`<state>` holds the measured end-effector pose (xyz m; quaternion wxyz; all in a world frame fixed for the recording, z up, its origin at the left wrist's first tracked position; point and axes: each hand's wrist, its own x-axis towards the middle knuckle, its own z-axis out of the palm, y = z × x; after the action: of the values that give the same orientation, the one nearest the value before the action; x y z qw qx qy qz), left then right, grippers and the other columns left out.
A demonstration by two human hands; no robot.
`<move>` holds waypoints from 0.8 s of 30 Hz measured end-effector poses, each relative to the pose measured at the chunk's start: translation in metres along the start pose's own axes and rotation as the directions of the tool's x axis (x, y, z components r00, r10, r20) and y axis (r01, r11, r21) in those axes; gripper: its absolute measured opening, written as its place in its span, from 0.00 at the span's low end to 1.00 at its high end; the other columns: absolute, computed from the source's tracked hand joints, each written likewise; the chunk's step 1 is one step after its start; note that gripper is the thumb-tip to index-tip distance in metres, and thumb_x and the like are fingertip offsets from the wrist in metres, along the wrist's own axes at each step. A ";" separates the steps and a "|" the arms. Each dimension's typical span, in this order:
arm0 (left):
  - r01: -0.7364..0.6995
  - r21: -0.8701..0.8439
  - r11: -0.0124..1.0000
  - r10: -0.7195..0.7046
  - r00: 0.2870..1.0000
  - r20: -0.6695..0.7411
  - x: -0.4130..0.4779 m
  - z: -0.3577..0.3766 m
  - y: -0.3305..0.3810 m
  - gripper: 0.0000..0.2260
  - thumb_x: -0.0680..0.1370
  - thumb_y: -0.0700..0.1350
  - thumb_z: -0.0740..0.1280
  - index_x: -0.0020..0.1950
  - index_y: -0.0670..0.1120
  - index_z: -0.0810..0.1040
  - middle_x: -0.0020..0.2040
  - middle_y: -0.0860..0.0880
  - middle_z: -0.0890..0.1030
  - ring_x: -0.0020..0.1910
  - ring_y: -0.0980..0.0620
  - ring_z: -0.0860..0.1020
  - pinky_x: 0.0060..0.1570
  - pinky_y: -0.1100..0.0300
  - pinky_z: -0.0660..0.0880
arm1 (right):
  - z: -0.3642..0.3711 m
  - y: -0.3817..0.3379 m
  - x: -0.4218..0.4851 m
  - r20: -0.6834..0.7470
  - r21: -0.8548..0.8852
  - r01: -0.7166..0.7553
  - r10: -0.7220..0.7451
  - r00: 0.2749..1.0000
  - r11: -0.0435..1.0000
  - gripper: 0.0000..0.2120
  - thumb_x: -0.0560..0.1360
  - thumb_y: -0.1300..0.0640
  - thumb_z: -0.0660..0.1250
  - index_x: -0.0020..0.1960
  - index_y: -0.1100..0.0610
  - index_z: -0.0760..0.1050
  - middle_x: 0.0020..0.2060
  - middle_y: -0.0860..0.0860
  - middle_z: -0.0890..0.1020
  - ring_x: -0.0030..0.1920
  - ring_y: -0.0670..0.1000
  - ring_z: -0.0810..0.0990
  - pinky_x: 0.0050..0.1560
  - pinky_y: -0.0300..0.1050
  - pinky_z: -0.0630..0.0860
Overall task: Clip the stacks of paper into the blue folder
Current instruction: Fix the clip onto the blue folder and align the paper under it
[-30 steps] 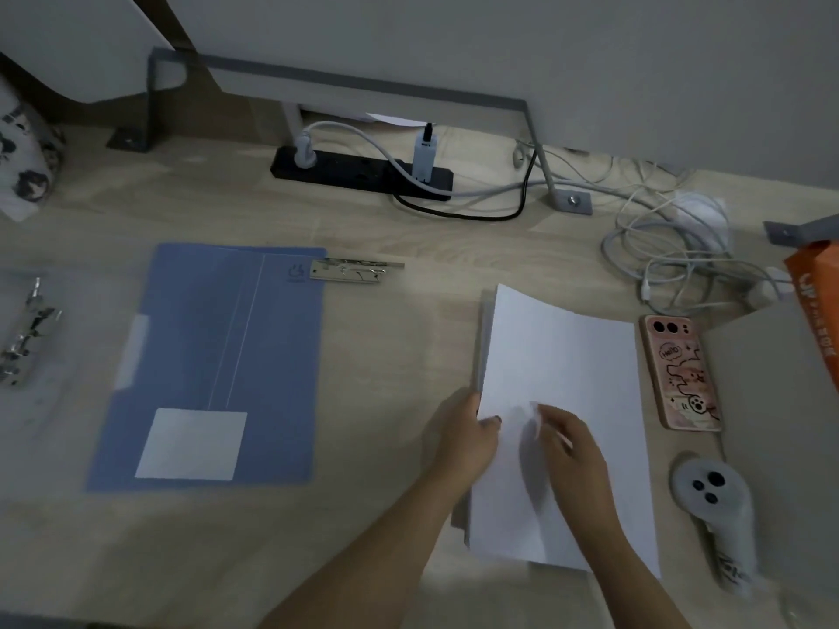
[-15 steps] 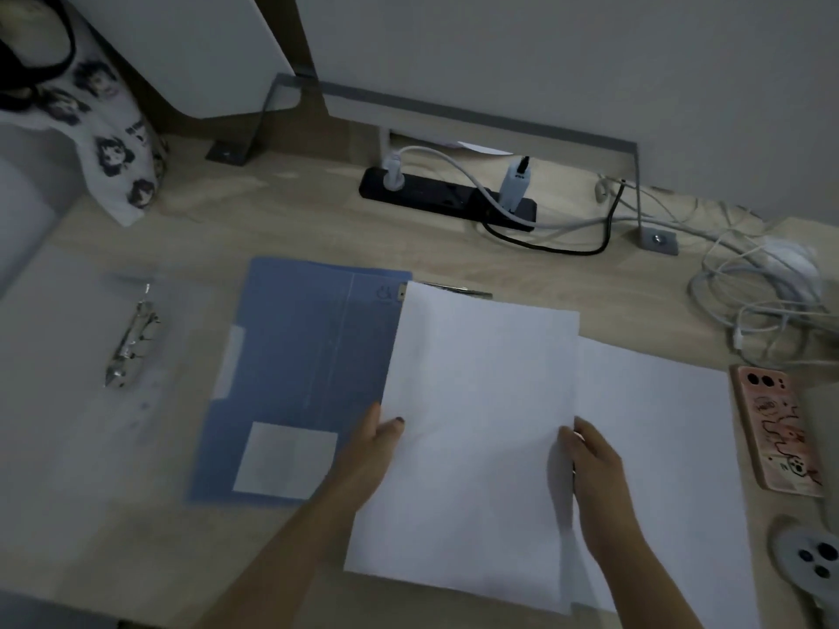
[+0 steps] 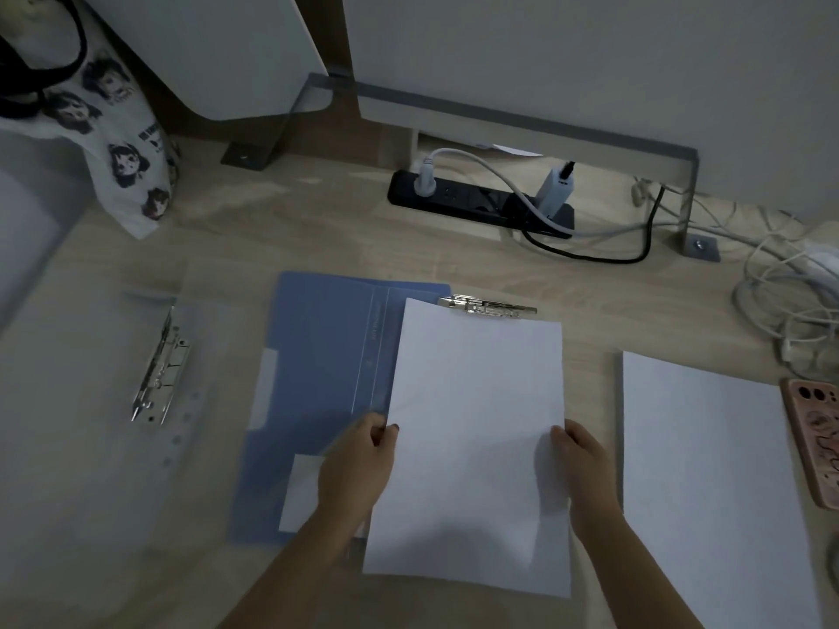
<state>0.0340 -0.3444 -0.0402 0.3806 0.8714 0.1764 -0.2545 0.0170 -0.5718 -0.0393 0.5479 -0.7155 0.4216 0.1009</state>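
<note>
I see my left hand (image 3: 358, 474) gripping the left edge of a thin, flat stack of white paper (image 3: 472, 447), thumb curled over the top face and the fingers tucked beneath it. My right hand (image 3: 579, 469) pinches the opposite edge the same way, thumb on top, fingers hidden under the sheets. The stack is smooth, matte and rectangular with crisp corners, and it lies tilted slightly, its left part overlapping the right half of the blue folder (image 3: 327, 370).

The folder is a flat sheet of matte blue plastic lying open on the pale wood-grain desk (image 3: 290, 229), with fine pale lines running along its spine and a white rectangular label (image 3: 299, 497) near its near edge. At its far right corner, just beyond the top edge of the held paper, a shiny metal clip (image 3: 488, 306) lies long and narrow.

To the right, apart from the held stack, a second stack of white paper (image 3: 708, 483) rests flat on the desk. Beside its right edge is a phone (image 3: 815, 442) in a pinkish printed case.

On the left lies a translucent, frosted folder (image 3: 86, 424) with a glossy chrome lever clip (image 3: 161, 370) and a row of punched holes. Farther back sit a black power strip (image 3: 476, 204) with white plugs, tangled white cables (image 3: 790, 301), and a soft printed cloth bag (image 3: 122, 143).
</note>
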 end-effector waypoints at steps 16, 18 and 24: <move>-0.090 0.073 0.993 0.101 0.982 -0.161 0.009 -0.002 -0.004 0.07 0.80 0.47 0.59 0.43 0.48 0.68 0.35 0.54 0.70 0.32 0.59 0.69 0.29 0.71 0.62 | 0.004 -0.008 -0.003 0.069 0.035 0.043 -0.045 0.997 0.998 0.08 0.78 0.59 0.59 0.46 0.57 0.77 0.40 0.53 0.77 0.43 0.52 0.73 0.45 0.45 0.68; -0.099 0.060 0.993 0.108 0.982 -0.158 0.009 -0.003 -0.005 0.07 0.80 0.47 0.59 0.42 0.48 0.67 0.35 0.56 0.69 0.32 0.58 0.69 0.30 0.71 0.62 | 0.003 -0.007 -0.002 0.083 0.033 0.033 -0.036 0.996 0.999 0.09 0.78 0.59 0.59 0.44 0.56 0.77 0.39 0.52 0.77 0.43 0.52 0.73 0.44 0.44 0.68; -0.094 0.029 0.995 0.098 0.976 -0.194 0.010 0.000 -0.005 0.06 0.79 0.46 0.59 0.43 0.47 0.69 0.36 0.54 0.70 0.33 0.58 0.69 0.30 0.69 0.63 | 0.003 -0.010 0.002 0.068 0.017 -0.011 0.010 0.998 1.000 0.12 0.78 0.59 0.59 0.37 0.56 0.73 0.32 0.51 0.71 0.36 0.50 0.69 0.36 0.41 0.64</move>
<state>0.0395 -0.3401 -0.0492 0.3647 0.9033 0.1680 -0.1508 0.0261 -0.5699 -0.0349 0.5675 -0.7047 0.4071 0.1245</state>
